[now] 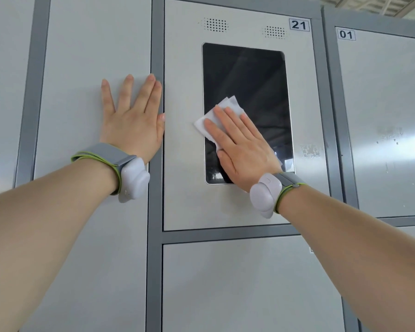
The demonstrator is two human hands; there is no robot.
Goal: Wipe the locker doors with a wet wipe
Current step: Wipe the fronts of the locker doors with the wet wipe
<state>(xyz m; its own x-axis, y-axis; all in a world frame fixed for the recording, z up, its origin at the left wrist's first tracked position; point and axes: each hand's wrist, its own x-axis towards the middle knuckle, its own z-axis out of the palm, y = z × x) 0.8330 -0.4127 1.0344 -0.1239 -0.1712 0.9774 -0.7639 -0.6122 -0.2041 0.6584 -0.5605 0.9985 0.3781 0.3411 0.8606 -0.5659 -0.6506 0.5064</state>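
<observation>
Pressing the wipe [231,105] flat against the dark screen [249,75] set into door 21 [185,68], low on the screen's left side, with one corner lapping off the glass onto the grey metal. Pinning it there with the right hand [242,144], palm to the door, fingers [225,125] straight and a little apart, curled round nothing. Showing white cloth only beyond the fingertips, up and to the left. Lying, as far as shows, with its long axis on a slant from lower left to upper right, roughly across the line of the fingers. Having most of the glass above and to the right of the fingers, and the door's bare metal all round that. Probably calling, then, for a sweep up and rightward along the tall screen, judging from the layout alone. Bracing with the left hand [132,121] on the next door [94,44] to the left, flat, fingers straight and spread, thumb reaching over the frame [156,56] strip between the two doors, holding nothing. Putting the right hand plainly nearer the work, with that strip and a band of door between the left hand and the wipe. Farther out: pale scuff marks [309,150] on door 21 right of the screen, door 01 [381,104] past the next post, another door [237,283] below. Worth watching for the wipe bunching or sliding out from under flat fingers, with nothing gripping it.
</observation>
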